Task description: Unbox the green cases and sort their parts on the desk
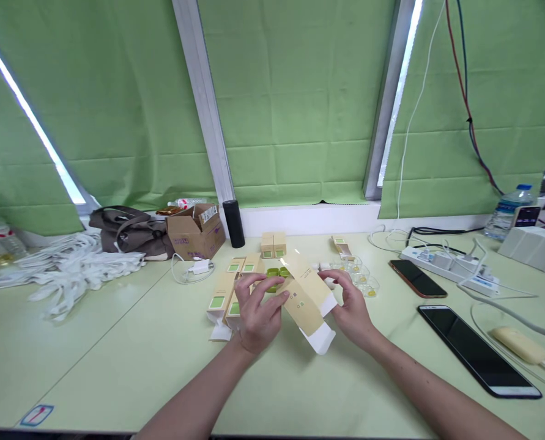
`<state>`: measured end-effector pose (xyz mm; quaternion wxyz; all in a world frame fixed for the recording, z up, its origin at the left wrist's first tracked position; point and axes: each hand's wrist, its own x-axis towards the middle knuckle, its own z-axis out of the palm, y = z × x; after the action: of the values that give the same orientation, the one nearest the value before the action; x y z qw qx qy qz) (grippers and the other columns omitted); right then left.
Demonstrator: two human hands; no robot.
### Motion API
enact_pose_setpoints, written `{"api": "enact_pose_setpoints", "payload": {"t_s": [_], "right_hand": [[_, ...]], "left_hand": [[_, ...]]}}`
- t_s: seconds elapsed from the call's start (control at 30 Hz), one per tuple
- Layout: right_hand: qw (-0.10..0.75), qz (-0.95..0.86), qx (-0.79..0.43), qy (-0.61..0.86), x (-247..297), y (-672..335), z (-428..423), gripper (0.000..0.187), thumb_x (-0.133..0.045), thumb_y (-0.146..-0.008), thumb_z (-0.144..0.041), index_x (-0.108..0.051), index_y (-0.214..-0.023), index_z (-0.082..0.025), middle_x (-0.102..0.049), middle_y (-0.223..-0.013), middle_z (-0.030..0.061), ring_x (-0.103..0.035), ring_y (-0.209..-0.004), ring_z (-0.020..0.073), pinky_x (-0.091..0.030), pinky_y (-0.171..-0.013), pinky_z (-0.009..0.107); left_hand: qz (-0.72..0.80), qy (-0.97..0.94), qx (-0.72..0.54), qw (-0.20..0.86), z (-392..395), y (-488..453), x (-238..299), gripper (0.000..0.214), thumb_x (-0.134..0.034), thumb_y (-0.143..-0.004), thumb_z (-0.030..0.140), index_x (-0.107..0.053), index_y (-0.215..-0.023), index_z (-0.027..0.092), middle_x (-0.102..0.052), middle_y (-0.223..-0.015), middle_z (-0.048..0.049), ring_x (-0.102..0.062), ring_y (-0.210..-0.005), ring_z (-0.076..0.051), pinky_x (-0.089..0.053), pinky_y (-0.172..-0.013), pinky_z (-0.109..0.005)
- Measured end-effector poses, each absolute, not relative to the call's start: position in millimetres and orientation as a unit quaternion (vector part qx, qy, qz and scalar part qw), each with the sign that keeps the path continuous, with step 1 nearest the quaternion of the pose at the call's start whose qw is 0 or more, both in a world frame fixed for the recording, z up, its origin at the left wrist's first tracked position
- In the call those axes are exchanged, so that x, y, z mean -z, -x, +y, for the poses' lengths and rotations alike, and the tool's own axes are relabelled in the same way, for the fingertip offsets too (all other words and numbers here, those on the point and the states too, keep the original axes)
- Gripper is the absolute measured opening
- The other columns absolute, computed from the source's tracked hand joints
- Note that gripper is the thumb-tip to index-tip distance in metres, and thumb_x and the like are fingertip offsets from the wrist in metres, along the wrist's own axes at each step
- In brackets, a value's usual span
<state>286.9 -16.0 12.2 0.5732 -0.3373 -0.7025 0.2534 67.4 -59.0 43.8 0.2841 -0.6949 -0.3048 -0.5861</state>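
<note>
A partly unfolded beige carton (305,299) with white inner flaps is held tilted above the table, between both hands. My left hand (260,310) pinches its left side with thumb and fingers. At its right edge, my right hand (351,305) grips the carton near a white flap. Behind the carton show several small green pieces (272,272), partly hidden by it. Beige cartons with green squares (219,299) lie to the left of my left hand. Clear plastic cups with yellow bits (364,281) stand beyond my right hand.
Two small beige boxes (273,244) stand farther back. At left are white strips (70,269), a grey bag (129,232), a cardboard box (196,232) and a black cylinder (233,223). To the right lie a phone (418,278), a tablet (476,349) and a power strip (451,269) with cables.
</note>
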Motion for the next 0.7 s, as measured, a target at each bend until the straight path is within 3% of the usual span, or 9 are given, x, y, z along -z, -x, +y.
{"api": "enact_pose_setpoints", "payload": {"t_s": [0.2,0.3,0.5,0.7], "right_hand": [[0.563,-0.719,-0.240,0.328,-11.2,-287.7,-16.4,0.043,-0.074,-0.081,-0.022,-0.066,-0.123,-0.030,-0.066,-0.121,0.0060,-0.058,-0.120,0.0285,-0.047,-0.100,0.042],[0.565,-0.715,-0.246,0.331,-11.4,-287.6,-16.6,0.040,-0.070,-0.084,-0.022,-0.066,-0.123,-0.029,-0.067,-0.120,0.0061,-0.057,-0.121,0.0285,-0.046,-0.102,0.043],[0.581,-0.691,-0.236,0.359,-14.4,-287.9,-18.8,0.027,-0.067,-0.091,-0.032,-0.065,-0.118,-0.027,-0.069,-0.116,0.0070,-0.060,-0.116,0.0286,-0.047,-0.099,0.044],[0.568,-0.715,-0.190,0.360,-14.9,-288.7,-19.9,0.016,-0.063,-0.096,-0.034,-0.064,-0.110,-0.027,-0.069,-0.115,0.0068,-0.059,-0.116,0.0288,-0.048,-0.098,0.045]], "left_hand": [[-0.304,0.692,0.574,0.313,-59.2,-69.8,-45.0,0.029,-0.068,-0.084,-0.002,-0.071,-0.089,0.027,-0.080,-0.100,-0.0043,-0.058,-0.102,-0.026,-0.048,-0.087,-0.047],[-0.316,0.697,0.581,0.278,-58.9,-71.0,-43.1,0.028,-0.067,-0.085,-0.001,-0.072,-0.093,0.026,-0.080,-0.099,-0.0047,-0.060,-0.102,-0.026,-0.050,-0.088,-0.046],[-0.376,0.668,0.641,0.031,-50.3,-70.8,-35.6,0.002,-0.072,-0.090,0.019,-0.072,-0.091,0.021,-0.076,-0.091,-0.0063,-0.069,-0.088,-0.022,-0.057,-0.081,-0.038],[-0.464,0.545,0.653,-0.247,-40.5,-67.6,-37.7,0.025,-0.082,-0.078,0.035,-0.064,-0.077,0.018,-0.069,-0.075,-0.0015,-0.066,-0.069,-0.016,-0.054,-0.066,-0.027]]}}
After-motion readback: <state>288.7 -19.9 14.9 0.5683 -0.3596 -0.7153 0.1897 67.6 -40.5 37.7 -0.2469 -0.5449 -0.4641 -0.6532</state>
